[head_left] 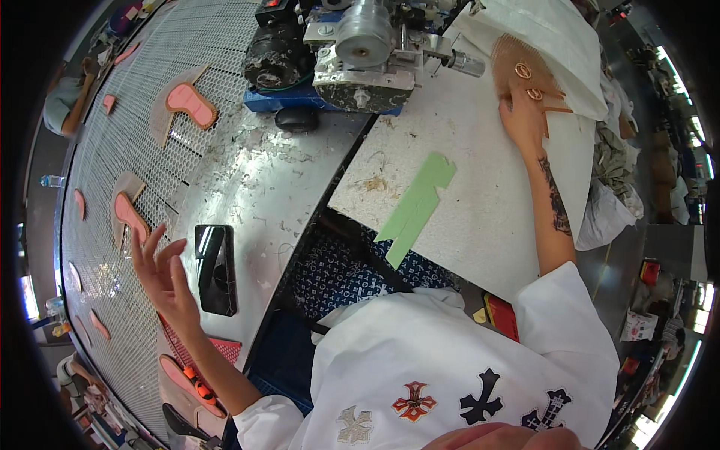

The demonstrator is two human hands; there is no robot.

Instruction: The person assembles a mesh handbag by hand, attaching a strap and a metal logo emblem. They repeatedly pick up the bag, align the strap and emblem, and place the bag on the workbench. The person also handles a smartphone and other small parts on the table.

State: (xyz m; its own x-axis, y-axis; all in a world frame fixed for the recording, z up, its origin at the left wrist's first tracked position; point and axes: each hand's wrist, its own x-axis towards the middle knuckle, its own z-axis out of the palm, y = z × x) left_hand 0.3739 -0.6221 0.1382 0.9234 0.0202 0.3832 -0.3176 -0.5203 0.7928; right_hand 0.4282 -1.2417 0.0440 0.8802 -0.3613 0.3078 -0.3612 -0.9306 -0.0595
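Note:
My right hand (523,120) is at the far right of the white worktop, closed on a brown mesh shoe upper (517,56) with round gold-coloured emblems. Its fingertips are partly hidden by the brown material, and more than one piece seems to lie there. Over the mesh conveyor's edge, my left hand (166,281) is raised with fingers spread, holding nothing. Closest to it is a pink insole (131,216) with a brown edge and a pale brown piece beside it. A black phone (216,270) lies just right of that hand.
A machine with a metal roller (362,41) stands at the back. The white mesh conveyor (225,67) runs along the left, carrying several pink insoles (192,105). Green tape (420,206) covers part of the worktop edge. Beside my left forearm lies an orange-and-black tool (199,386).

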